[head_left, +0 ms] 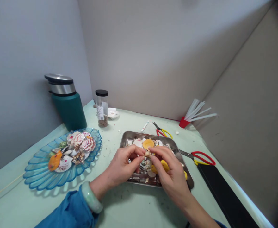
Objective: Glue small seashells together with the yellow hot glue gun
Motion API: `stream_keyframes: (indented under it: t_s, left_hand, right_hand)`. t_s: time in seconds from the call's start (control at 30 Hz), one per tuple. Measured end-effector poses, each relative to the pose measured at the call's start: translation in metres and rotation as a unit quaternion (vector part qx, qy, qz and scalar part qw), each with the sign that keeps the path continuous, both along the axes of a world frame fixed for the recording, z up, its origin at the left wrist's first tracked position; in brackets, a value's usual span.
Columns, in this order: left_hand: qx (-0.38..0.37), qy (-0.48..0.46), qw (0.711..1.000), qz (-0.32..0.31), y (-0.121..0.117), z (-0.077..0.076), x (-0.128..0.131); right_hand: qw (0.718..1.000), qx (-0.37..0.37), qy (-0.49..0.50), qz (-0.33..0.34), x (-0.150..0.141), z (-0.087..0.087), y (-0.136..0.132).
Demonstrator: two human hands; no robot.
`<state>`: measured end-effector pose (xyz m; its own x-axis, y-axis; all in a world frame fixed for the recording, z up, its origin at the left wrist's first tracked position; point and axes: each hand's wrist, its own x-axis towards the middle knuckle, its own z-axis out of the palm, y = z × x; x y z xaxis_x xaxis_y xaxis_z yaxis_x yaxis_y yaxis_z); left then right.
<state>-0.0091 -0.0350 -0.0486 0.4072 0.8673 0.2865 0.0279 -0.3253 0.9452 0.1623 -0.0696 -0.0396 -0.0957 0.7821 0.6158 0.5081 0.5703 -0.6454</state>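
Left hand (121, 163) and right hand (174, 177) pinch 1 small shell (147, 154) over metal tray (190, 181), likely so bits drop inside.

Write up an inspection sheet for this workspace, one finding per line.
Surface: pale green table, dark specks scattered on it.
Job's things: small shell held over metal tray of shells; more shells on blue plate.
Clutter: teal bottle, black-lidded jar, red cup with pale sticks, two pairs of scissors (rear, front), long black object.
Grippers: bare hands; left and right fingertips meet at the small shell.
Cables: nothing certain; dark bit at bottom edge unclear.
Surroundings: grey walls; no other person seen.
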Motion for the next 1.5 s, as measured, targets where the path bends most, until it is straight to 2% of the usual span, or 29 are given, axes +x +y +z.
stream_keyframes:
  t_s: [0.33, 0.57, 0.8, 1.1, 1.3, 1.5]
  left_hand:
    - [0.016, 0.016, 1.0, -0.009, -0.001, 0.001, 0.0]
    - [0.013, 0.011, 1.0, -0.001, -0.002, 0.002, 0.0]
    - [0.014, 0.002, 1.0, 0.007, -0.001, 0.003, 0.001]
    - [-0.075, -0.107, 0.991, -0.01, 0.003, 0.001, 0.002]
    - [-0.105, -0.118, 0.987, -0.003, 0.002, 0.006, 0.001]
    - [-0.113, -0.112, 0.987, -0.016, 0.004, 0.004, 0.001]
  right_hand:
    - [0.999, 0.015, 0.024, 0.017, -0.004, 0.0, -0.001]
    - [0.999, 0.042, 0.018, -0.004, -0.005, -0.004, -0.002]
    - [0.999, 0.033, 0.012, -0.013, -0.006, -0.004, -0.002]
    - [0.999, -0.004, 0.022, -0.05, -0.004, -0.011, -0.002]
    - [0.998, -0.041, 0.032, -0.047, -0.005, -0.011, -0.002]
    - [0.997, -0.036, 0.04, -0.046, -0.004, -0.013, -0.002]
